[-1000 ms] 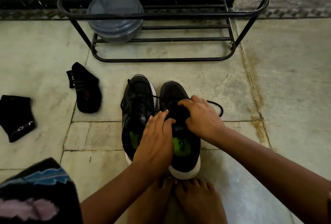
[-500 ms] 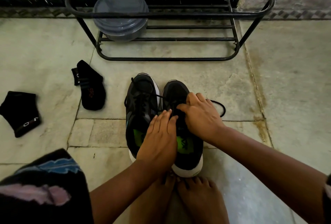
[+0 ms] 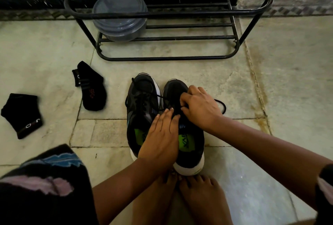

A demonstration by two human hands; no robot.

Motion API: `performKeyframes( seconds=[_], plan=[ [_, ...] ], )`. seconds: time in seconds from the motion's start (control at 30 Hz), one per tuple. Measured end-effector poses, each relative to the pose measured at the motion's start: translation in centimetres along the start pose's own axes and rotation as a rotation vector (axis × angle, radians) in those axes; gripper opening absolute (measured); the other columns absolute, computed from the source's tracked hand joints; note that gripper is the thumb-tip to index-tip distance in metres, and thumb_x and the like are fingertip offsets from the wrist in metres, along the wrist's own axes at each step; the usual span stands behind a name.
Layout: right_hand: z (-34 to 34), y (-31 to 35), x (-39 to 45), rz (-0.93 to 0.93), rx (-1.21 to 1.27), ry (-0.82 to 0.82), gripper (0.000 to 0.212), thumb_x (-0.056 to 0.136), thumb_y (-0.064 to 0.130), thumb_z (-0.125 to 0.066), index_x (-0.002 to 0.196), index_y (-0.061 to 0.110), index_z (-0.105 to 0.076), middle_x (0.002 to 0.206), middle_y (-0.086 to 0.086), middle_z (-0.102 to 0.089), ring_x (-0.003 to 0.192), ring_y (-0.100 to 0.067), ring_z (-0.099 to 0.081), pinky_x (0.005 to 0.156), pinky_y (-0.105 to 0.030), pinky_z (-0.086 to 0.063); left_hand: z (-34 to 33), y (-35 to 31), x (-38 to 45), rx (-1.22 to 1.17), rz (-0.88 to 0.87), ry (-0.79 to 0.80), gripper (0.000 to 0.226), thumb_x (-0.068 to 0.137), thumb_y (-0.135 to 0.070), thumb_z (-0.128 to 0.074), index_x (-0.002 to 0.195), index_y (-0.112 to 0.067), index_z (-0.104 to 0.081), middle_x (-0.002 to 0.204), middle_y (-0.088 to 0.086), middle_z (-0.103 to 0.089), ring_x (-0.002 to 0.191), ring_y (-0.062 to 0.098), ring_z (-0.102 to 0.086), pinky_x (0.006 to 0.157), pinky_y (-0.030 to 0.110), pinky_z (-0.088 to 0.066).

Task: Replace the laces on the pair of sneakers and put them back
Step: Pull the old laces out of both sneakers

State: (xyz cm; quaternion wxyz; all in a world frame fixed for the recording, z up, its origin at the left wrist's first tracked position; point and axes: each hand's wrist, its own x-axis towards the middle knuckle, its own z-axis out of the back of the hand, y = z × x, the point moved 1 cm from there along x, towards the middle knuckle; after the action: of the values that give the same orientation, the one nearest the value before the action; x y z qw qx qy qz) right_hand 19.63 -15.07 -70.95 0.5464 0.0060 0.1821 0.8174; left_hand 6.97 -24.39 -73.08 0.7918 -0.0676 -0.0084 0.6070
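though unlaced (partly): two sneakers (image 3: 144, 109), two socks (image 3: 91, 89)

Right hand (image 3: 201, 106) pinches the black lace (image 3: 220, 106) over the right sneaker (image 3: 191, 152); left hand (image 3: 162, 134) lies flat.

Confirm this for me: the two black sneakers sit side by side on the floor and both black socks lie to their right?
Not quite. The head view shows both black socks lying to the left of the two black sneakers, which do sit side by side on the stone floor.
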Motion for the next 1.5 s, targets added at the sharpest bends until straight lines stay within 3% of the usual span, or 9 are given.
performKeyframes(
  seconds=[0.13,0.27,0.5,0.7,0.83,0.97,1.1,1.23,1.5],
  plan=[
    [-0.2,0.6,0.6,0.059,-0.038,0.050,0.026,0.090,0.032,-0.057,0.113,0.021,-0.056,0.116,-0.003,-0.045,0.107,-0.023,-0.046,0.077,-0.032,-0.040,0.1,0.0,-0.1,-0.002,0.003,0.009,0.059,0.074,-0.012,-0.031,0.129,-0.002,-0.048,0.132,0.021,-0.054,0.126,0.033,-0.050,0.107,0.044,-0.027],
    [-0.5,0.7,0.9,0.078,-0.023,0.052,0.015,0.092,0.024,-0.053,0.102,0.016,-0.060,0.110,-0.004,-0.046,0.094,-0.024,-0.053,0.063,-0.030,-0.037,0.1,0.1,-0.2,0.016,-0.009,0.018,0.059,0.073,-0.012,-0.031,0.128,-0.001,-0.050,0.131,0.021,-0.054,0.126,0.034,-0.050,0.107,0.045,-0.027],
    [-0.8,0.0,0.5,0.059,0.076,0.071,0.013,0.091,0.025,-0.051,0.084,0.015,-0.054,0.104,-0.003,-0.045,0.076,-0.017,-0.048,0.062,-0.035,-0.046,-0.2,0.2,-0.3,0.000,-0.004,-0.001,0.057,0.076,-0.013,-0.033,0.131,-0.002,-0.046,0.134,0.021,-0.052,0.128,0.033,-0.048,0.107,0.045,-0.028],
    [-1.2,-1.8,-1.2,-0.080,0.565,-0.095,0.010,0.089,0.015,-0.054,0.079,0.010,-0.052,0.090,0.001,-0.045,0.071,-0.010,-0.048,0.064,-0.022,-0.040,-0.2,0.2,-0.2,-0.007,0.005,-0.028,0.062,0.076,-0.014,-0.032,0.136,0.000,-0.038,0.137,0.021,-0.049,0.129,0.031,-0.047,0.107,0.044,-0.029],
    [-2.3,-1.8,-1.8,-0.365,1.010,-0.169,0.018,0.090,0.009,-0.049,0.077,-0.002,-0.053,0.076,-0.013,-0.053,0.066,-0.023,-0.049,0.062,-0.037,-0.044,-0.4,0.2,-0.3,-0.011,0.026,-0.017,0.065,0.078,-0.015,-0.033,0.140,0.003,-0.032,0.141,0.020,-0.046,0.131,0.030,-0.045,0.108,0.042,-0.025],
    [-1.3,-0.9,-1.4,-0.232,0.564,-0.156,0.004,0.088,0.016,-0.054,0.089,0.012,-0.053,0.100,-0.003,-0.050,0.077,-0.016,-0.052,0.069,-0.031,-0.048,-0.4,0.2,-0.3,-0.005,0.027,-0.019,0.065,0.076,-0.015,-0.033,0.138,0.003,-0.033,0.138,0.021,-0.049,0.128,0.030,-0.048,0.107,0.042,-0.026],
    [0.4,0.4,-0.9,0.060,0.155,-0.158,0.025,0.085,0.023,-0.055,0.109,0.018,-0.056,0.114,0.000,-0.044,0.100,-0.016,-0.047,0.073,-0.031,-0.049,-0.5,0.3,-0.3,-0.013,0.037,-0.018,0.065,0.076,-0.017,-0.031,0.138,0.002,-0.030,0.137,0.021,-0.049,0.128,0.031,-0.048,0.107,0.043,-0.026],
    [0.4,1.3,0.4,0.137,-0.095,-0.071,0.029,0.089,0.028,-0.053,0.115,0.018,-0.061,0.122,-0.003,-0.045,0.113,-0.019,-0.041,0.081,-0.031,-0.045,-0.6,0.3,-0.3,-0.022,0.037,-0.011,0.067,0.074,-0.018,-0.031,0.138,0.001,-0.029,0.139,0.021,-0.048,0.130,0.032,-0.046,0.108,0.043,-0.026],
    [0.4,1.4,0.4,0.003,0.034,-0.064,0.016,0.091,0.022,-0.052,0.096,0.024,-0.067,0.108,0.003,-0.057,0.107,-0.018,-0.045,0.089,-0.034,-0.036,-0.8,0.3,-0.1,-0.024,0.037,-0.009,0.067,0.075,-0.023,-0.032,0.138,0.000,-0.029,0.138,0.020,-0.049,0.130,0.032,-0.046,0.109,0.046,-0.029]
  ],
)
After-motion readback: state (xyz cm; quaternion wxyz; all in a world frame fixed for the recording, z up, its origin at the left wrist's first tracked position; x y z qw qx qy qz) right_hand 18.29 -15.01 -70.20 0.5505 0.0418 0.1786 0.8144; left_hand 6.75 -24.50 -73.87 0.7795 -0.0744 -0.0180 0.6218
